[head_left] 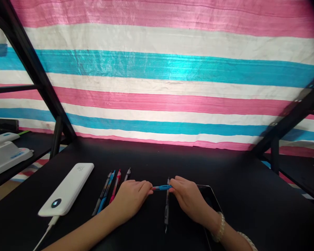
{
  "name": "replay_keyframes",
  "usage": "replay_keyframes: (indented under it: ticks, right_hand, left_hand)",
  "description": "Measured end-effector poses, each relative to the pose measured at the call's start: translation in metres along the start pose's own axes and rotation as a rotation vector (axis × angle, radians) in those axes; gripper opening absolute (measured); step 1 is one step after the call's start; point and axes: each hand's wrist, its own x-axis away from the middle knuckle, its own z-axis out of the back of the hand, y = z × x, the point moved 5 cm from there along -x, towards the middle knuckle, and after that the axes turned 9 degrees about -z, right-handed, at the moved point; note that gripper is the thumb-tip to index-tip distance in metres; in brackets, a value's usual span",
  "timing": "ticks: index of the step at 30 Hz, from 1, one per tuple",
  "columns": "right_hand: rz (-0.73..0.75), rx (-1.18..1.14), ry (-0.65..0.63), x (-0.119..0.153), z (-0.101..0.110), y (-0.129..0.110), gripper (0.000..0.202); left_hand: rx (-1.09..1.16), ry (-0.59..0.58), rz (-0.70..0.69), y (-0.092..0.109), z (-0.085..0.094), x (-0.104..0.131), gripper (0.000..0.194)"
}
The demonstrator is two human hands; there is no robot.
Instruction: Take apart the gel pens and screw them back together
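My left hand (134, 198) and my right hand (187, 199) grip a blue pen (162, 187) between them, held level with one end in each hand's fingers. Its clear, reddish part shows beside the left fingertips. Beneath it, a grey and black pen (166, 209) lies lengthwise on the black table (136, 232). To the left of my left hand rest a dark grey pen (102, 195), another blue pen (106, 191) and a pink-red pen (116, 186). A further grey pen (127, 174) is partly covered by that hand.
A white power bank (68, 190) with a cable (45, 232) plugged in lies at the left. Under my right forearm is a dark flat device (210, 195), perhaps a tablet. Black frame bars (36, 73) flank the table; a striped sheet (157, 104) hangs behind.
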Motion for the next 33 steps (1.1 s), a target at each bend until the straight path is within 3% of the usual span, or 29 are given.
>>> replay_keyframes:
  ticks: [4, 13, 21, 27, 33]
  right_hand:
    - [-0.063, -0.160, 0.001, 0.000, 0.004, 0.002, 0.030]
    - [-0.193, -0.427, -0.040, -0.001, 0.012, 0.004, 0.040]
    - [-0.147, -0.436, -0.023, -0.002, 0.011, 0.003, 0.034]
    - [-0.133, -0.404, 0.041, -0.002, 0.010, 0.007, 0.009]
    - [-0.120, -0.436, -0.011, 0.000, 0.013, 0.001, 0.031]
  left_hand:
    - [0.205, 0.025, 0.115, -0.010, 0.006, 0.002, 0.014]
    - [0.375, 0.218, 0.184, -0.018, 0.019, 0.006, 0.014]
    - [0.463, 0.179, 0.225, -0.019, 0.018, 0.009, 0.017]
    - [0.499, 0.168, 0.262, -0.021, 0.015, 0.008, 0.019]
    - [0.521, 0.161, 0.275, -0.021, 0.014, 0.008, 0.019]
